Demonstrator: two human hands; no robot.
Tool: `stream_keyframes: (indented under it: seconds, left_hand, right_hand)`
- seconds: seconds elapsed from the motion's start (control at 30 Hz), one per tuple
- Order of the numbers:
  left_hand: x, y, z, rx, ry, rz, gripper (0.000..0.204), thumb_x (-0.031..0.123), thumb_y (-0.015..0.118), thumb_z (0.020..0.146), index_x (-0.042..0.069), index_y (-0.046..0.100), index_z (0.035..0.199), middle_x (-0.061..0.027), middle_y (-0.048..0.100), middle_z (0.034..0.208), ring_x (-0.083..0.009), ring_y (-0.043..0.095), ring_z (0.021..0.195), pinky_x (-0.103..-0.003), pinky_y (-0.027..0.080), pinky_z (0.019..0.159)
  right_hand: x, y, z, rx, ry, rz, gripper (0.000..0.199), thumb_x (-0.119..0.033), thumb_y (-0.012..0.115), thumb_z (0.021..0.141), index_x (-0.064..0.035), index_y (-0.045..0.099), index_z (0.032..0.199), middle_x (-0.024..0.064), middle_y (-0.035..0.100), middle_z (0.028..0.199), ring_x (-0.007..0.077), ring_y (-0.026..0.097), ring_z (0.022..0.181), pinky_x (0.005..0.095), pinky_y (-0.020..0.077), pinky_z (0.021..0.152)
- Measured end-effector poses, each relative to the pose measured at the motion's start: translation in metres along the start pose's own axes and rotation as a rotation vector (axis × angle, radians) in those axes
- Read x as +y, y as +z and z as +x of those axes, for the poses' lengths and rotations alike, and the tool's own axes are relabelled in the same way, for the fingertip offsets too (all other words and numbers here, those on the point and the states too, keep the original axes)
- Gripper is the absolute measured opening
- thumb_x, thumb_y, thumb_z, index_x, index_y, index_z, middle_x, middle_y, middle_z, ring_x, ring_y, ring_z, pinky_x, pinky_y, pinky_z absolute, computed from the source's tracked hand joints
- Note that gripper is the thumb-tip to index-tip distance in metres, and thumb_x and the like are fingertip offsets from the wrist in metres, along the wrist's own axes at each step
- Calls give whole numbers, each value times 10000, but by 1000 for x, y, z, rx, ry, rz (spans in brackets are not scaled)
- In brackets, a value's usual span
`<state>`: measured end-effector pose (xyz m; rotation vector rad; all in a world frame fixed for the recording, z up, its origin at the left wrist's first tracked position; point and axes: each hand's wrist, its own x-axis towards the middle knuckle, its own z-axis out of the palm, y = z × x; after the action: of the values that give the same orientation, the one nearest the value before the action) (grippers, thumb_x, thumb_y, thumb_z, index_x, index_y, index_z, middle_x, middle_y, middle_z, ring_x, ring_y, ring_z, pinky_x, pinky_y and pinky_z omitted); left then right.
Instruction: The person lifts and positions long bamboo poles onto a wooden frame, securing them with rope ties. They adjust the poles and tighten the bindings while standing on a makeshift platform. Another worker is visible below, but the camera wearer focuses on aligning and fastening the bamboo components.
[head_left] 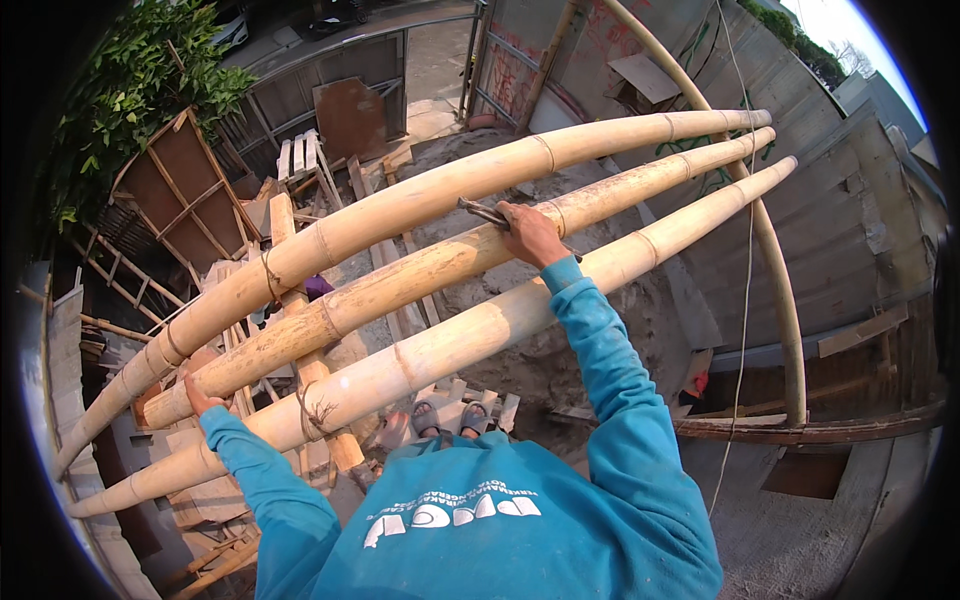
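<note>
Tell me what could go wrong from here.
The middle bamboo pole shows no visible tie where it crosses the timber, so it might roll or slide in the left hand. The metal tool in the right hand could slip and drop. The sandals below would probably give little protection if it did.

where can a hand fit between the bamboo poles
Between middle pole and near pole, a gap looks free from the plank to the right hand; between middle pole and far pole, another from plank to metal tool. It is crowded at the left hand and wire ties.
</note>
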<state>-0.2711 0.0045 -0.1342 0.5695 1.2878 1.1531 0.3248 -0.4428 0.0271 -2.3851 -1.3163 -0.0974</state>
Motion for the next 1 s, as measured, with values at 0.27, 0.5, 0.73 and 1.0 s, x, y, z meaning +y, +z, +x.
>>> stream_keyframes:
  seconds: [0.27, 0.5, 0.73, 1.0]
  left_hand:
    - [-11, -12, 61, -70, -87, 40, 619, 479, 672, 826, 63, 581, 1275, -155, 647, 1214, -363, 658, 1030, -504, 521, 913]
    - [-6, -16, 39, -59, -32, 115, 548, 472, 636, 837, 84, 622, 1223, -142, 655, 1203, -351, 669, 1015, -505, 533, 894]
    - [-10, 58, -43, 378, -23, 196, 1039, 493, 838, 663, -90, 305, 1338, -206, 577, 1209, -299, 639, 1007, -424, 529, 895]
    - [-2, 124, -154, 497, 14, 51, 1122, 382, 881, 639, -100, 151, 1342, -306, 474, 1303, -349, 597, 1109, -404, 506, 962]
  right_hand:
    - [7, -2, 17, -165, 53, -83, 206, -238, 551, 900, -120, 604, 1060, 185, 694, 907, 390, 675, 868, 527, 530, 727]
    - [-2, 1, 26, -164, 102, -52, 221, -291, 542, 938, -131, 604, 1079, 201, 677, 888, 404, 656, 856, 536, 513, 732]
    - [24, -6, 17, -172, 106, -108, 205, -296, 560, 934, -106, 578, 1008, 239, 654, 861, 450, 628, 827, 561, 471, 701]
    - [50, -23, 22, -159, 67, -13, 293, -317, 526, 980, -45, 610, 1051, 276, 639, 909, 476, 606, 861, 507, 455, 706]
